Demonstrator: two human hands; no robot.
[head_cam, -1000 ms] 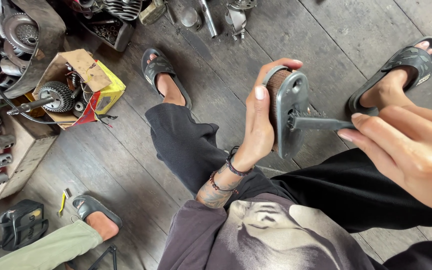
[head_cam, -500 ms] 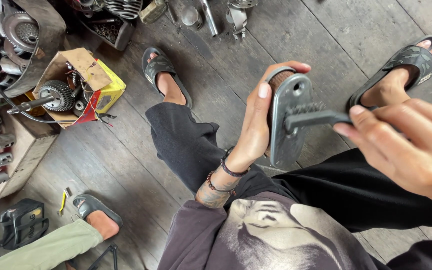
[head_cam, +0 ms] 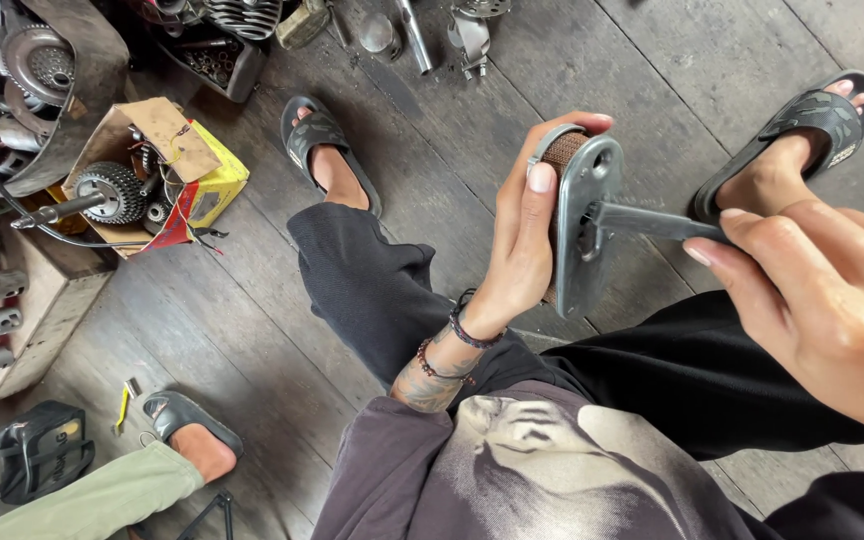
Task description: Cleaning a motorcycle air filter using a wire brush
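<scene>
Your left hand (head_cam: 522, 240) is clamped on the grey metal cover (head_cam: 584, 225); your right hand (head_cam: 822, 310) pinches the tool (head_cam: 652, 221) seated in it; fastening appears unfinished.

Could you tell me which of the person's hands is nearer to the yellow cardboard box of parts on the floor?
Left. The left hand holds the grey metal plate nearer the box; the right hand, holding the tool, is beyond the plate.

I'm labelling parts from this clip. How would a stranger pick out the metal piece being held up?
Above the dark trousers, the left hand grips an upright, flat grey metal plate. A brown ribbed part sits behind its top, and the right hand pushes a tool into it.
</scene>
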